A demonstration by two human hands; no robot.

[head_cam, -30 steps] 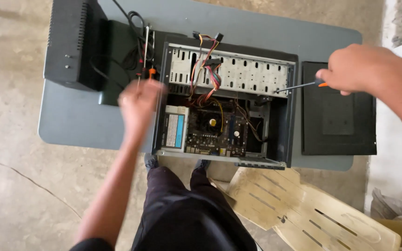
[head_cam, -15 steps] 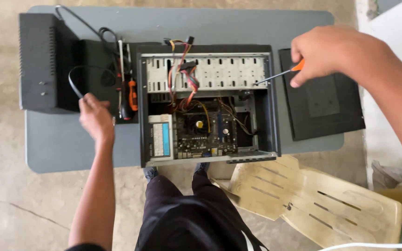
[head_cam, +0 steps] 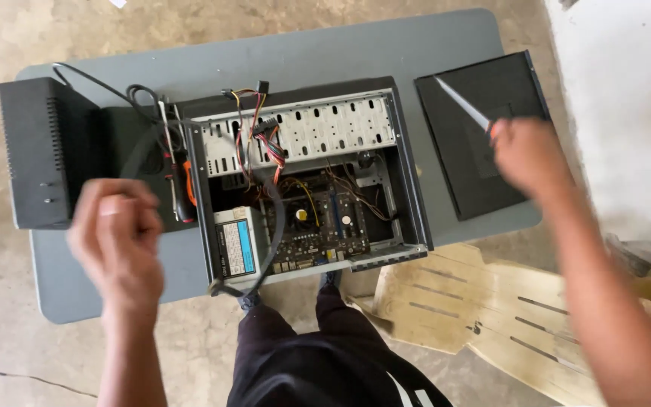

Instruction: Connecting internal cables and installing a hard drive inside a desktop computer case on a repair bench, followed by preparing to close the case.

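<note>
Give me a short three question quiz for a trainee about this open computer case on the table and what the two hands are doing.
1. True or false: the right hand holds a screwdriver.
2. What does the left hand grip? A) a black cable B) a hammer C) a side panel
3. What flat black item lies on the grey table right of the open computer case?

Key
1. True
2. A
3. The black side panel, under the screwdriver.

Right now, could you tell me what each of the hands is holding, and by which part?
The right hand grips a screwdriver by its orange handle, shaft pointing up-left. The left hand is blurred; whether it holds the black cable cannot be told.
</note>
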